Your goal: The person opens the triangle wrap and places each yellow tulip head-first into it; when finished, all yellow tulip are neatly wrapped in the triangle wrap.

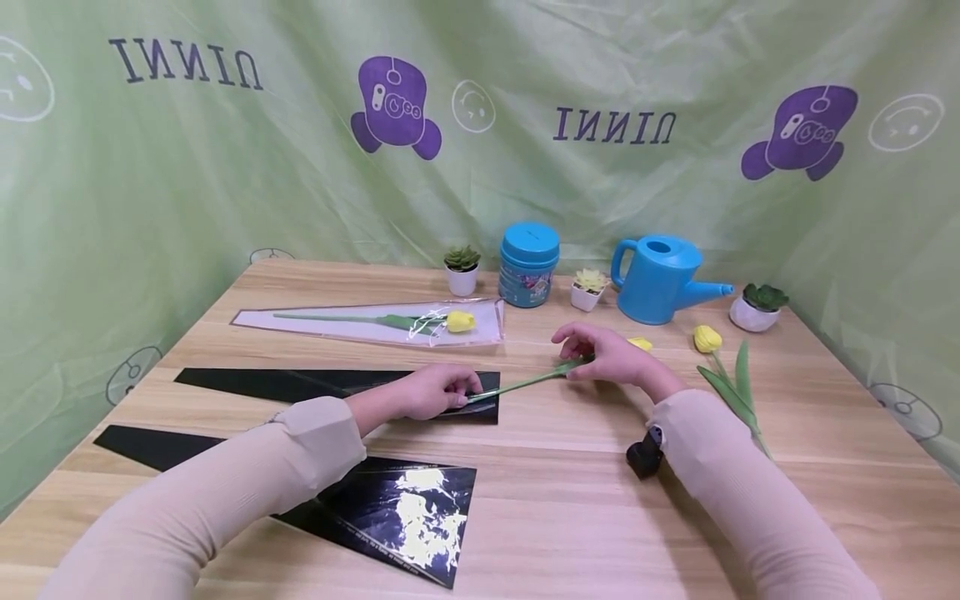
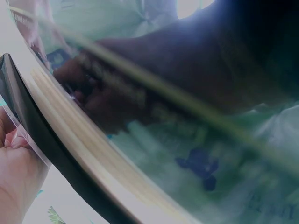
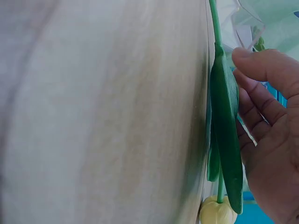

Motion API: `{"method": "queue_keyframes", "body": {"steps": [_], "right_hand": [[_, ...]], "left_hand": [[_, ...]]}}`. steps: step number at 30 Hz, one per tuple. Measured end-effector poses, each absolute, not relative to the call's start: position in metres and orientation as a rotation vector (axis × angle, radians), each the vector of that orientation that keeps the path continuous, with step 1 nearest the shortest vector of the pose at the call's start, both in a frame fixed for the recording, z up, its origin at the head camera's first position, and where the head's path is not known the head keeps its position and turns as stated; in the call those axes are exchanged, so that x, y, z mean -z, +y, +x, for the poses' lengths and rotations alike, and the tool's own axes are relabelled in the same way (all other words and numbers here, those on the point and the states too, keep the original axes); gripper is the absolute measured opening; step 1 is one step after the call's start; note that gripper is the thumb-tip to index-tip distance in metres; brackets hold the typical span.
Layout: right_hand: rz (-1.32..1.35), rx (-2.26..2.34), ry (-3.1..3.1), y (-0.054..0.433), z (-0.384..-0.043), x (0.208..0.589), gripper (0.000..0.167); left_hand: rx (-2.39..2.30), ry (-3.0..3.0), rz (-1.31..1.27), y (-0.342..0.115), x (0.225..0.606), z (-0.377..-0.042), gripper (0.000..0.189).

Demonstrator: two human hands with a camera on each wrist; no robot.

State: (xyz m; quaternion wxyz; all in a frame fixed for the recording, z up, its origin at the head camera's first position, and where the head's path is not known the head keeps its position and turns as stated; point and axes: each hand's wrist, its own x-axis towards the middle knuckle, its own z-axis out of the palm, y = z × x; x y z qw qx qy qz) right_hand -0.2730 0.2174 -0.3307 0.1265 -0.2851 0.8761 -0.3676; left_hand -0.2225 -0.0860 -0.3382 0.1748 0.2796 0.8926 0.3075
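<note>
My left hand [image 1: 431, 392] pinches the film near the wide end of a black flower sleeve [image 1: 487, 411]. In the left wrist view its fingers [image 2: 16, 142] are at the film's clear edge. A yellow tulip [image 1: 525, 383] points its green stem toward that end; the tip is hidden by the left hand. Over the tulip's leaves is my right hand [image 1: 603, 358]. The right wrist view shows its thumb and fingertips beside the leaf [image 3: 226, 121], loosely bent and not closed round it. Below, the yellow bloom [image 3: 217, 213] lies low at the table.
Another black sleeve [image 1: 375, 500] lies nearer. Behind, a clear-fronted sleeve [image 1: 345, 332] holds a tulip. One loose tulip [image 1: 707, 339] lies right. Along the back stand small potted succulents [image 1: 462, 279], a blue jar [image 1: 528, 265] and a blue watering can [image 1: 651, 283].
</note>
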Motion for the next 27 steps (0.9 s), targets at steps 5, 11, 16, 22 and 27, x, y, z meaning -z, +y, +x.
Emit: {"method": "queue_keyframes", "body": {"steps": [5,11,16,22,27], "right_hand": [[-0.839,0.972,2.547,0.215,-0.277,0.333,0.044],[-0.833,0.839,2.516,0.213,-0.280,0.333,0.032],[-0.828,0.782,2.530,0.210,-0.279,0.332,0.025],[-0.824,0.794,2.546,0.208,-0.272,0.328,0.023],[-0.829,0.812,2.542,0.206,-0.266,0.326,0.023]], "left_hand": [[-0.866,2.529,0.789,-0.086,0.339,-0.223,0.020],[-0.871,2.522,0.795,-0.084,0.340,-0.224,0.022],[-0.871,2.531,0.785,-0.084,0.339,-0.223,0.021],[-0.883,2.576,0.750,-0.085,0.338,-0.223,0.021],[-0.914,2.640,0.771,-0.087,0.337,-0.223,0.022]]}}
